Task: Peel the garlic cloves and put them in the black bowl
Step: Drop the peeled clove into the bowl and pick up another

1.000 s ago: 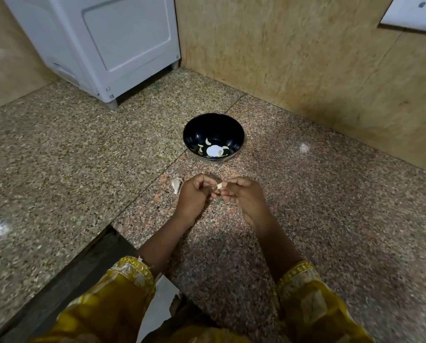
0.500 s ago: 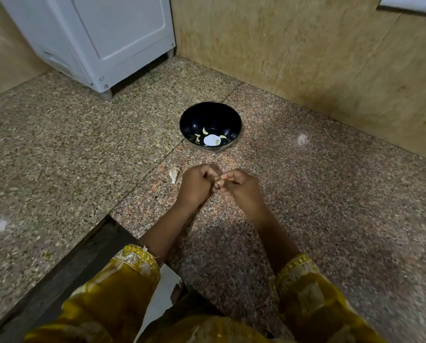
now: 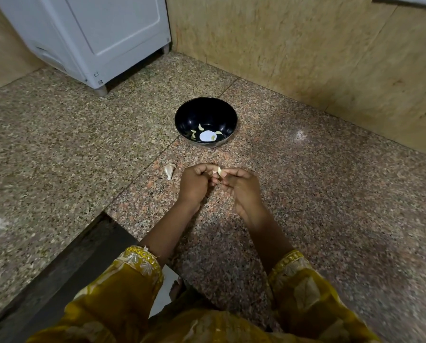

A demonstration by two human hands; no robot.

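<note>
A black bowl stands on the granite counter, with several pale peeled cloves lying around a white spot at its bottom. In front of the bowl my left hand and my right hand meet fingertip to fingertip. Between them they pinch a small garlic clove, whose pale tip pokes up above the fingers. Most of that clove is hidden by the fingers. An unpeeled clove lies on the counter just left of my left hand.
A white appliance stands on the counter at the back left. A tan wall runs behind and to the right of the bowl. The counter edge drops off at the lower left.
Both hands stay together on the clove, and its pale tip now shows above the fingers. The view has tilted a little, so the bowl sits higher in the frame.
</note>
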